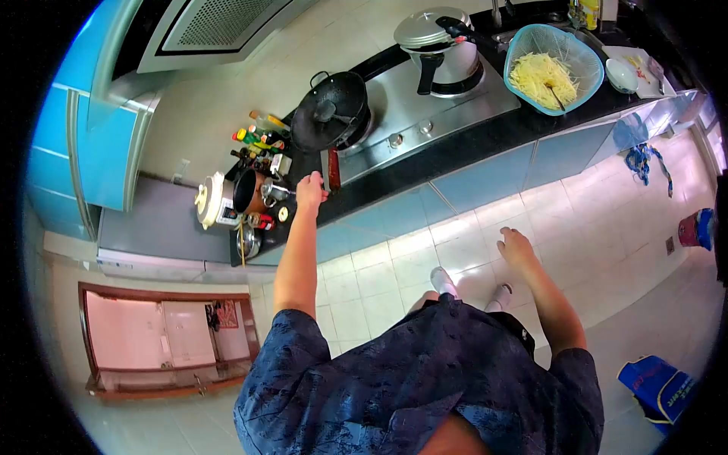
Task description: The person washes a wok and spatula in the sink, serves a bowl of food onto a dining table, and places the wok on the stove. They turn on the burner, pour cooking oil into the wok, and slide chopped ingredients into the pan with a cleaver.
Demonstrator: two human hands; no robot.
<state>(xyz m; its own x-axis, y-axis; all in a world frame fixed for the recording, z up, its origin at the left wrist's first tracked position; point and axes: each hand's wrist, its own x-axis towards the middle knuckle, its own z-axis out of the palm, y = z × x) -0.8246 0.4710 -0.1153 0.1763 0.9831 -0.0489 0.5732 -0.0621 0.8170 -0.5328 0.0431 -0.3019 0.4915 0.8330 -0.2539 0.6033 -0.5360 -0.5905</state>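
My left hand [309,189] reaches out to the black counter edge [425,163], right at the end of the reddish handle [334,168] of a black lidded wok [331,117]. Whether the fingers grip the handle cannot be told. The wok sits on the left burner of a steel stove [413,114]. My right hand [519,246] hangs loose over the tiled floor, fingers apart, holding nothing. My white shoes [444,282] show below, in front of the cabinets.
A silver pressure cooker [440,45] stands on the other burner. A blue colander [553,70] holds pale shredded food, with a white bowl [626,74] beside it. Condiment bottles [259,140], a brown pot [246,189] and a cream cooker [212,201] crowd the counter's end. A blue bag [660,388] lies on the floor.
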